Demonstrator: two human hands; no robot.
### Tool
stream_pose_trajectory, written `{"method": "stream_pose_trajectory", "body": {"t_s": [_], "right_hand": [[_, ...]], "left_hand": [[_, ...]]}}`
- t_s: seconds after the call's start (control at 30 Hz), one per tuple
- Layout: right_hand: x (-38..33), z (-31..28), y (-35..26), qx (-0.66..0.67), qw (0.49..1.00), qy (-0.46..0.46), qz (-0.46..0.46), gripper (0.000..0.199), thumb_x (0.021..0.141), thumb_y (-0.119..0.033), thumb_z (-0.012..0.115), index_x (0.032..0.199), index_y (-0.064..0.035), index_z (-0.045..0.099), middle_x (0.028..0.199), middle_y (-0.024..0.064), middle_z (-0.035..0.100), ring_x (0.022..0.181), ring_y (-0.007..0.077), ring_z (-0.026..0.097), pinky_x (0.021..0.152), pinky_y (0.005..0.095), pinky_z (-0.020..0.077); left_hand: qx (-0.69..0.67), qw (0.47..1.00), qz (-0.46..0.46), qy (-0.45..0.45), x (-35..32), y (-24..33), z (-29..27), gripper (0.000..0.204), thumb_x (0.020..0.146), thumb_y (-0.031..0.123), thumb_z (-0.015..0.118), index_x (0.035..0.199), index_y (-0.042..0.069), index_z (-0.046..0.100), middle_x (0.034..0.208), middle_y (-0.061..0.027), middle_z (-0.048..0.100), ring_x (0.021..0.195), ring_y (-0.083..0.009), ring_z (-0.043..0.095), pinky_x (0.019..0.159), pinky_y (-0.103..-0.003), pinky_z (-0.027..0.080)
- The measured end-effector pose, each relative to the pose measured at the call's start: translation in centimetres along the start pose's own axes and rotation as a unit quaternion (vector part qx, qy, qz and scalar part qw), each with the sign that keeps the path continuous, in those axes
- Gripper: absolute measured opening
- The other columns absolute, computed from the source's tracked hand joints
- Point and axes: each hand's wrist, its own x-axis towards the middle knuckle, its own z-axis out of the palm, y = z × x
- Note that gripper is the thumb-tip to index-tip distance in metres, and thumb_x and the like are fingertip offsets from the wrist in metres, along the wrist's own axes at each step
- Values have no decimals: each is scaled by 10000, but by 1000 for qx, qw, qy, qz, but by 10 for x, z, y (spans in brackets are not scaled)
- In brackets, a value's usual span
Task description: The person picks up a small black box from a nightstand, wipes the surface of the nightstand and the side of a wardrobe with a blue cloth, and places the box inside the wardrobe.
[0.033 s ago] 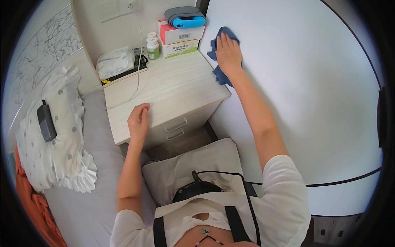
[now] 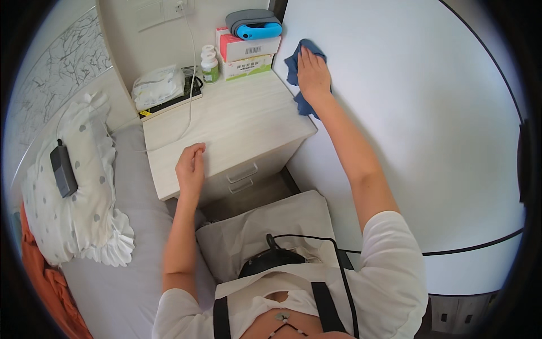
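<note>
My right hand [image 2: 314, 76] lies over a crumpled dark blue cloth [image 2: 292, 69], fingers together and stretched out, pressing it against a large smooth white panel [image 2: 418, 124]. Parts of the cloth stick out past the fingertips and to the left of the hand; the rest is under the palm. My left hand [image 2: 191, 168] is over the front edge of a pale wood-grain nightstand [image 2: 237, 121], its fingers curled in with nothing visible in them. Whether it touches the top, I cannot tell.
On the nightstand's back stand white bottles [image 2: 210, 66], stacked boxes [image 2: 248, 66] under a grey and blue device [image 2: 257, 28], and a soft white pack [image 2: 159, 87]. A white cable [image 2: 191, 101] crosses the top. Left lies a bed with a frilled pillow [image 2: 84, 198] and a dark grey device [image 2: 64, 169].
My right hand and the cloth have shifted very slightly on the panel, with the cloth's upper edge a little lower and further left. My left hand stays nearly in place.
</note>
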Motion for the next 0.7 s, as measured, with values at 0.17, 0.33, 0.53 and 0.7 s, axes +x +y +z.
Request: {"method": "stream_pose_trajectory", "body": {"t_s": [0.17,0.33,0.53,0.7], "right_hand": [[-62,27,-23,-14,990,-119,-68,376,833,-143,438,1156,14,552,1295,111,486,1161,199,455,992,317,305],[-106,-4,-30,28,982,-164,-88,297,826,-139,453,1018,-7,636,1197,107,555,1121,192,473,998,327,290],[-79,9,-17,-7,986,-131,-105,344,840,-138,444,1134,-21,580,1252,101,524,1153,183,467,1000,315,301],[-66,11,-16,-38,990,-90,-106,381,845,-141,441,1184,8,532,1283,116,487,1142,207,452,1004,323,283]], "left_hand": [[40,998,48,-30,-3,8,-3,146,852,-9,499,949,-4,608,862,-100,613,807,-181,591,741,-263,457],[9,999,27,-32,-3,8,-6,140,860,-11,493,940,-9,609,852,-90,611,817,-165,585,758,-255,450],[10,999,26,-39,-2,10,-3,139,854,-11,500,943,-7,606,848,-93,610,813,-170,586,755,-258,450],[40,996,65,-47,-3,10,-5,151,838,-21,503,949,-1,602,858,-117,616,803,-213,600,732,-283,463]]}}
